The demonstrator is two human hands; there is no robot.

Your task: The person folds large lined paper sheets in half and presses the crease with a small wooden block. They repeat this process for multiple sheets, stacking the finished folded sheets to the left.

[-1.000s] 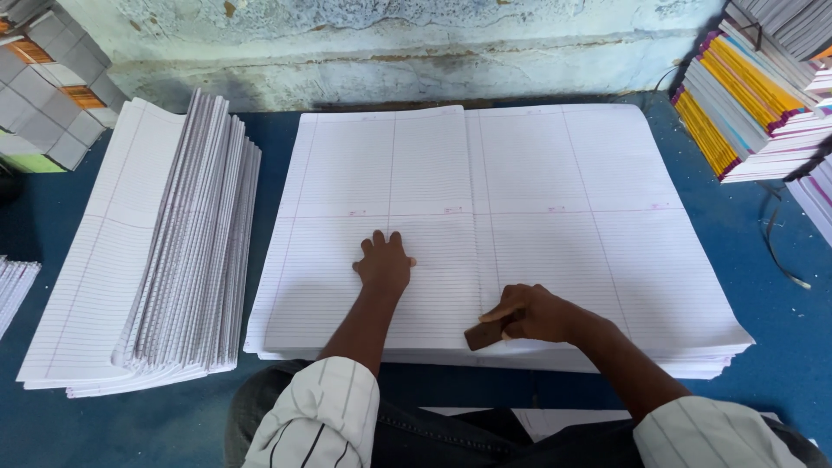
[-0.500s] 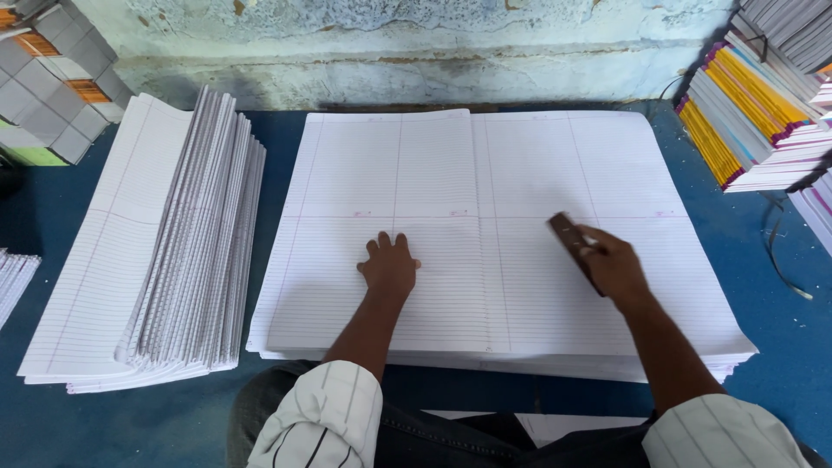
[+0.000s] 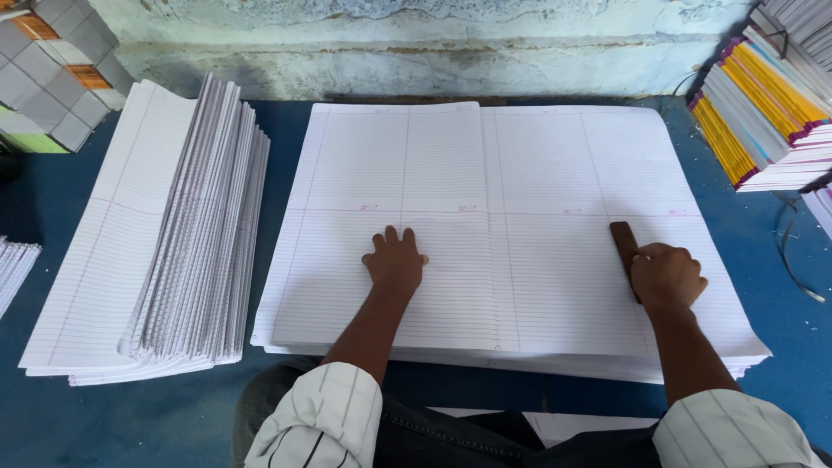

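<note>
A large stack of white ruled paper sheets (image 3: 520, 173) lies flat on the blue table in front of me. My left hand (image 3: 395, 260) rests palm down near the middle of the top sheet, fingers slightly apart. My right hand (image 3: 666, 276) grips a small dark brown wooden block (image 3: 623, 239) and presses it onto the sheet's right part. Striped white sleeves cover both my upper arms.
A fanned pile of folded ruled sheets (image 3: 182, 234) lies to the left on the blue table (image 3: 52, 199). Stacks of bound notebooks with yellow and purple edges (image 3: 763, 113) stand at the right. Grey boxes (image 3: 52, 52) sit at the far left; a wall runs behind.
My right hand has slid the wooden block from near the sheet's lower middle out to the right part. My left hand has stayed in place.
</note>
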